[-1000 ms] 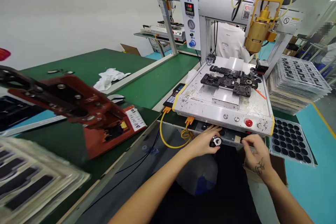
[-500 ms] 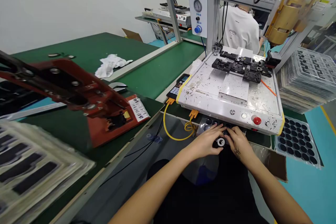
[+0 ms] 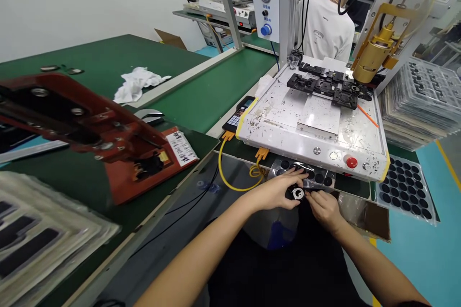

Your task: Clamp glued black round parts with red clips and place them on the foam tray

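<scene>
Both hands are now a little lower and closer to the body than half a second ago, and the golden dispensing head has come down near the black fixtures on the machine plate.

Nearest to the camera, the left hand holds a small black round part with a pale ring in its middle. Its fingers are closed around the part from the left side and from above. The right hand meets it from the right; its fingers are curled and touch the edge of the part, but I cannot tell how firmly they pinch it. The part sits just in front of a clear plastic tray with dark round pockets, which lies under the front edge of the white machine base.

I judge the part to be light, stiff and a little smooth, so it can slip. The best hold seems to be on the black outer rim, not on the pale middle, which may be delicate.

Further right lies a black tray with round cells. On the left, on the green surface, stands a red press tool, and beyond it lies a white cloth. Far behind the machine, a person in a white shirt is at work.
</scene>
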Demonstrator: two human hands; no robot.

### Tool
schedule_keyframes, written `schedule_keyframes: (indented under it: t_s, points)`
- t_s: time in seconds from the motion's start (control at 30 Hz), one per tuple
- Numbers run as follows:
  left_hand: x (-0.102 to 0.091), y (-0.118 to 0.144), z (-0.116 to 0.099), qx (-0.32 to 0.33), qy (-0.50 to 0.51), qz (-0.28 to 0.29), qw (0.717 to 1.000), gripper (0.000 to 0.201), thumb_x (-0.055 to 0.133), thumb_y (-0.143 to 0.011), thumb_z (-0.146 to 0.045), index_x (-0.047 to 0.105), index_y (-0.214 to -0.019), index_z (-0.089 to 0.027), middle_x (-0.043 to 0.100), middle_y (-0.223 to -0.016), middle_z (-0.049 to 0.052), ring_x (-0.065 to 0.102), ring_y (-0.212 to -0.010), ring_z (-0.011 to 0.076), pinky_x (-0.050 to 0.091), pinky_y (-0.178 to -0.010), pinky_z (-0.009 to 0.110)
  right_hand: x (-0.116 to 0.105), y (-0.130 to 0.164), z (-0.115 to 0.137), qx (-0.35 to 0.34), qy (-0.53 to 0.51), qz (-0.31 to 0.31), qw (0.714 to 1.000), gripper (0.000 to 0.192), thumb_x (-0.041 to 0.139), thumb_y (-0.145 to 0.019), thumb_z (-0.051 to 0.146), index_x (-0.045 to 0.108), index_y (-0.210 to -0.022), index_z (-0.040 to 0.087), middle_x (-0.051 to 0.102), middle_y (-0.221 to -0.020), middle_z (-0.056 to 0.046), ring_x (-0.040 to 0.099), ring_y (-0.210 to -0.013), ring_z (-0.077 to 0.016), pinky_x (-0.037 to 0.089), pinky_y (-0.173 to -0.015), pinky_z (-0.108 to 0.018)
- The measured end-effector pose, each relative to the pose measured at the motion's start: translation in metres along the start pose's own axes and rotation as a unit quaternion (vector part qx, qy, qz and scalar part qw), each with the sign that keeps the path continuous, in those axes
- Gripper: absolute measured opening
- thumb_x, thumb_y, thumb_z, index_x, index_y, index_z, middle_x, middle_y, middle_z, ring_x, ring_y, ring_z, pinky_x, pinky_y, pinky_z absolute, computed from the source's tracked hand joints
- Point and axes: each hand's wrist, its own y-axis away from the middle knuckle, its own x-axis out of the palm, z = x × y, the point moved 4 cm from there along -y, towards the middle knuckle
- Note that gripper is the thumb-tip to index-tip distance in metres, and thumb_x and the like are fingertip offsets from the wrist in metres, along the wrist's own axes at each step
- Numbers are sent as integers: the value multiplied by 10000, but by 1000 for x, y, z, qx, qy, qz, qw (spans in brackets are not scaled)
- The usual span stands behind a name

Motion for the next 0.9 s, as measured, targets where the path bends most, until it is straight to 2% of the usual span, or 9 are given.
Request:
schedule_keyframes:
  t_s: [0.13,0.27,0.37,0.53,0.6,0.67,0.73,0.8,0.9]
  points:
    - [-2,-6,1,-10,-15,-31,999,354,825,-800,-159,699,-1112,-268,626,-1595,72,450,-1584,329,297,-1333,542,-19,13,20,5,-9,-25,1000,205,603,-1063,171,791,-1081,251,805,-872,-74,744,-724,-223,608,-645,-366]
    - [-1,-26,1,-17,-39,-77,996,372,797,-797,-140,699,-1141,-243,667,-1515,106,533,-1491,361,407,-1260,536,-38,3,14,70,2,-59,996,209,606,-1024,94,704,-1151,227,785,-1244,-154,730,-1212,-337,601,-997,-550]
    - [-2,-36,-2,-19,-54,-103,993,333,787,-794,-126,708,-1103,-223,737,-1329,120,604,-1364,392,471,-1181,573,-41,-12,2,103,0,-60,993,210,552,-1035,77,659,-1150,217,724,-1391,-179,652,-1359,-353,551,-1095,-612]
    - [-5,-16,-13,-13,-42,-139,989,334,812,-825,-156,702,-1129,-239,673,-1495,108,549,-1472,357,330,-1304,570,-43,-22,-3,129,-18,-63,989,181,535,-1053,110,660,-1121,222,714,-1399,-186,640,-1371,-356,539,-1111,-618]
    - [-6,1,-18,-31,-27,-167,985,347,803,-867,-205,692,-1194,-241,668,-1505,110,591,-1435,339,400,-1263,539,-49,-23,-1,160,-54,-75,983,136,565,-1051,152,675,-1081,226,705,-1404,-181,616,-1393,-365,509,-1138,-620]
    - [-6,16,-24,-57,-15,-194,979,372,775,-909,-238,671,-1266,-244,747,-1343,93,709,-1242,297,537,-1120,476,-57,-27,0,200,-102,-84,971,101,587,-1056,208,683,-1042,235,748,-1271,-157,688,-1256,-342,554,-1074,-571]
    - [-2,27,-31,-85,25,-220,971,396,769,-924,-267,654,-1302,-242,785,-1128,51,763,-1004,241,616,-940,397,-65,-35,5,230,-143,-79,959,99,589,-1074,265,684,-1061,243,765,-1026,-94,751,-961,-266,632,-875,-445]
    - [5,35,-37,-110,149,-249,951,414,811,-894,-289,659,-1274,-226,780,-1045,34,767,-909,210,633,-847,346,-71,-45,10,267,-216,-57,937,129,609,-1079,329,697,-1116,242,713,-834,-24,705,-709,-199,612,-657,-335]
    - [20,43,-42,-139,400,-279,862,498,929,-787,-284,669,-1203,-198,786,-1035,46,796,-901,220,655,-846,355,-73,-58,19,336,-371,-18,865,234,703,-1023,413,764,-1160,234,638,-692,31,616,-556,-153,540,-545,-292]
